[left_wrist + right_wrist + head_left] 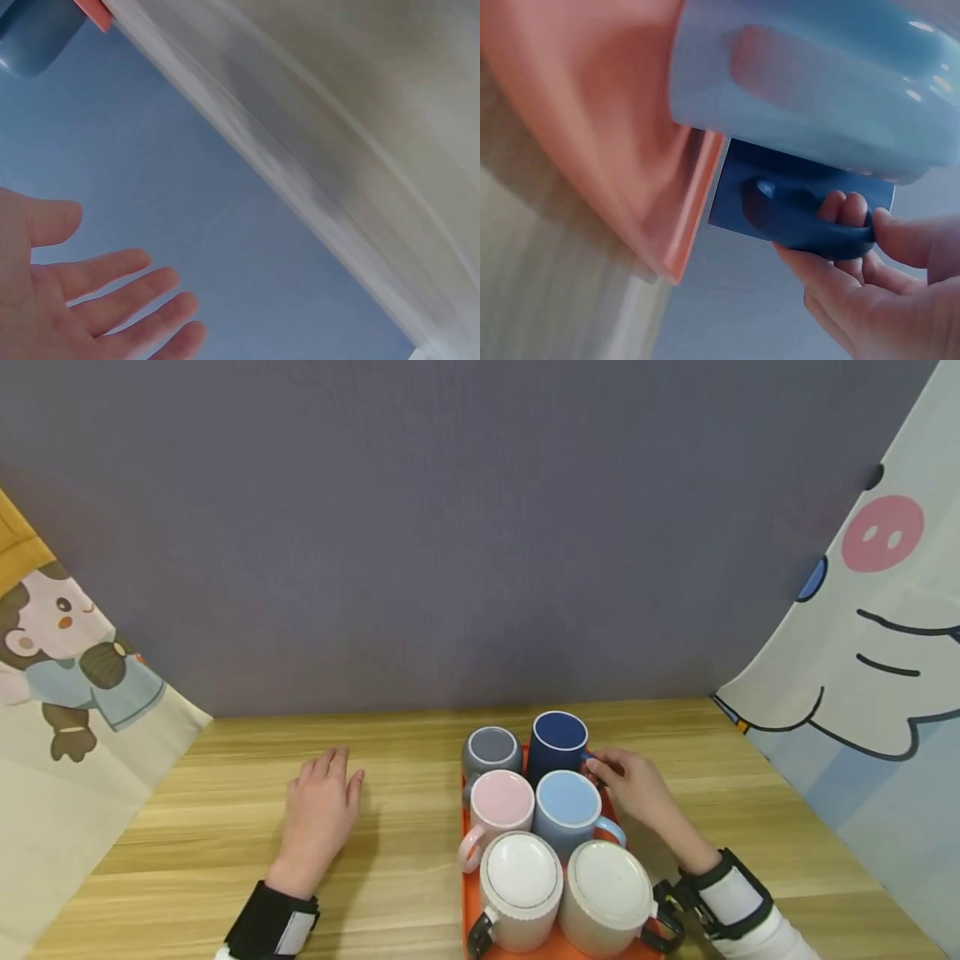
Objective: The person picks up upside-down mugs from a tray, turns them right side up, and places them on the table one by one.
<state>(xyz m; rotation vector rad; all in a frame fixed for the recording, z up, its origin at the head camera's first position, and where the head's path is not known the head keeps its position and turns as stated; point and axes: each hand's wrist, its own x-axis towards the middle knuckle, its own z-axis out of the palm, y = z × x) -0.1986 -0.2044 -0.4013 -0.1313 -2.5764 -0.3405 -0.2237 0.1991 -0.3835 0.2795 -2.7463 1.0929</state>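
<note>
My right hand holds the handle of a navy mug at the far right corner of an orange tray. In the right wrist view, fingertips pass through the loop of its handle, with the thumb against it. Beside the navy mug stands a grey mug. A light blue mug and a pink mug are nearer, all with pale-ringed round ends up. To the left, over the table, my left hand is empty, its fingers extended and slightly spread.
Two white mugs with black handles, one left and one right, occupy the tray's near end, bases up. A wooden table lies beneath. Behind it rises a grey wall, with cartoon-printed cloths on both sides.
</note>
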